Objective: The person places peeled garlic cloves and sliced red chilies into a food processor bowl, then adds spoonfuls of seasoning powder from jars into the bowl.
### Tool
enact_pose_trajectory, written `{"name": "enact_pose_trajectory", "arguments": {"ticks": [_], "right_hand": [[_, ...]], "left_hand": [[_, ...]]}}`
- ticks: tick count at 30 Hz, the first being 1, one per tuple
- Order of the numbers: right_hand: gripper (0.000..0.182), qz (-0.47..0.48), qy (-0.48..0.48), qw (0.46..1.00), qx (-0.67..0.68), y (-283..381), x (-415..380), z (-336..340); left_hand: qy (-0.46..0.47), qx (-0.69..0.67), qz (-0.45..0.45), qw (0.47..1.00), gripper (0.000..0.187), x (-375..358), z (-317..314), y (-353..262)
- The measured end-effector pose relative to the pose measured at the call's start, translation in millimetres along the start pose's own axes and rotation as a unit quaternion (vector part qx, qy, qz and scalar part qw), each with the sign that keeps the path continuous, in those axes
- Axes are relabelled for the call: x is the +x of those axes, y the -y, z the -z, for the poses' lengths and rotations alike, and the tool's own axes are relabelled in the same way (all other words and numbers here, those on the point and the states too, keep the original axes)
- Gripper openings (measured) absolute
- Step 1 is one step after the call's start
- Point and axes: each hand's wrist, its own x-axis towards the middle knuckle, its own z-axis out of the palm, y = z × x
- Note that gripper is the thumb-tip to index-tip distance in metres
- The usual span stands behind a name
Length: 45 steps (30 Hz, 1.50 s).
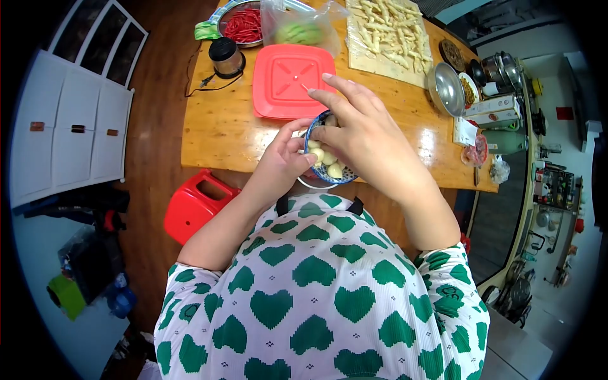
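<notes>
A blue-and-white patterned bowl (347, 178) with several peeled garlic cloves (334, 170) is at the table's front edge, close to my body. My left hand (292, 154) is at the bowl's left side, fingers and thumb closed on its rim. Over the bowl's far right side lies my right hand (361, 120). One of its digits dips inside the bowl, while others stretch out over the red lid. Part of the bowl's inside is hidden under this hand. Below the bowl shows the white rim (315, 187) of another container, mostly covered.
Beyond my hands is a red square lid (285, 69), with a small chopper (227, 57) left of it. Red chillies (244, 26) and a plastic bag (304, 28) lie behind. Pale pieces cover a board (373, 66). A metal bowl (446, 88) stands right; a red stool (190, 206) left.
</notes>
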Motion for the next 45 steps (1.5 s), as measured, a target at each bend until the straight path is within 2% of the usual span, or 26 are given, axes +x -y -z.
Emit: {"name": "enact_pose_trajectory", "arguments": {"ticks": [10, 13, 16, 20, 22, 25, 28, 31, 35, 38, 42, 45], "right_hand": [[0.027, 0.034, 0.004, 0.999, 0.041, 2, 23, -19], [0.019, 0.059, -0.013, 0.998, 0.027, 12, 36, -28], [0.019, 0.074, 0.024, 0.996, -0.036, 16, 52, -36], [0.021, 0.104, 0.048, 0.992, 0.045, 19, 71, -50], [0.024, 0.116, 0.052, 0.989, 0.082, 17, 79, -59], [0.030, 0.123, 0.050, 0.986, 0.104, 21, 92, -74], [0.027, 0.127, 0.022, 0.984, 0.123, 27, 102, -87], [0.032, 0.110, 0.001, 0.983, 0.148, 27, 108, -87], [0.029, -0.006, -0.096, 0.968, 0.233, -1, 94, -88], [0.030, -0.083, -0.133, 0.946, 0.282, -28, 71, -90], [0.031, -0.117, -0.132, 0.947, 0.269, -40, 39, -90], [0.031, -0.131, -0.136, 0.945, 0.267, -32, 28, -88]], "left_hand": [[-0.024, -0.024, -0.012, 0.999, 0.063, -12, 29, 0], [-0.034, -0.002, -0.012, 0.999, 0.061, -20, 36, -5], [-0.038, 0.014, -0.006, 0.999, 0.061, -27, 47, -8], [-0.049, 0.016, -0.019, 0.999, 0.062, -35, 72, -2], [-0.064, 0.025, 0.005, 0.998, 0.063, -40, 83, -4], [-0.075, 0.008, 0.012, 0.997, 0.063, -48, 98, -5], [-0.097, -0.003, 0.008, 0.995, 0.063, -54, 111, -5], [-0.118, -0.021, 0.000, 0.993, 0.062, -58, 122, -5], [-0.147, -0.018, 0.010, 0.989, 0.057, -46, 137, 0], [-0.176, 0.011, 0.013, 0.984, 0.053, -16, 149, 12], [-0.164, 0.023, -0.032, 0.986, 0.051, 35, 159, 26], [-0.182, 0.054, -0.034, 0.981, 0.051, 70, 160, 35]]}}
